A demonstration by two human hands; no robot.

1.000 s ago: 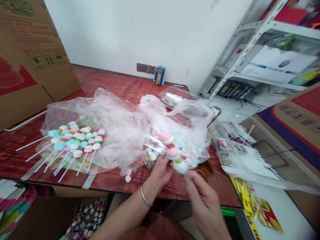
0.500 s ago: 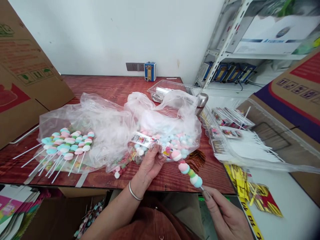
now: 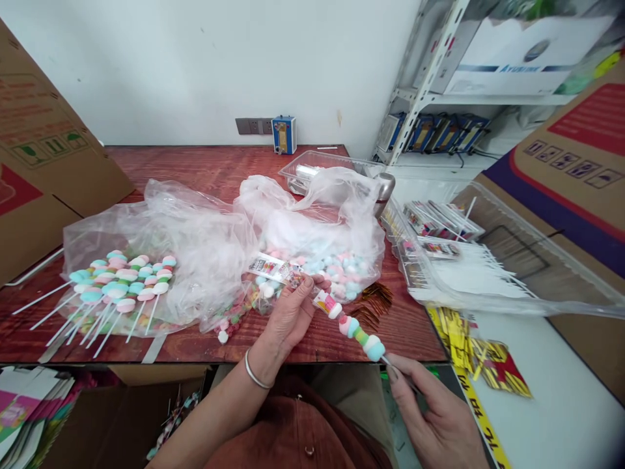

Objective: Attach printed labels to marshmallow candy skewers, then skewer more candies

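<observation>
My right hand [image 3: 430, 410] pinches the lower end of a white stick that carries a marshmallow skewer [image 3: 361, 335] in pink, white, green and blue. My left hand [image 3: 297, 312] is closed on a printed plastic wrapper [image 3: 268, 266], whose near end meets the skewer's tip; how far the tip is inside cannot be made out. Behind the left hand lies an open clear bag of loose marshmallows [image 3: 342, 270]. Finished-looking marshmallow skewers [image 3: 120, 280] rest on another clear bag [image 3: 205, 241] at left, sticks toward me.
Orange twist ties [image 3: 374, 303] lie right of the marshmallow bag. A clear tray [image 3: 415, 286] of white sticks and printed packets stands at right, near yellow ties [image 3: 454, 339]. Cardboard boxes [image 3: 43, 130] flank the table [image 3: 195, 348]. A steel flask [image 3: 385, 189] stands behind the bag.
The skewer and my right hand have moved up and left, bringing the skewer's tip closer to my left hand at the wrapper. The whole view has shifted slightly.
</observation>
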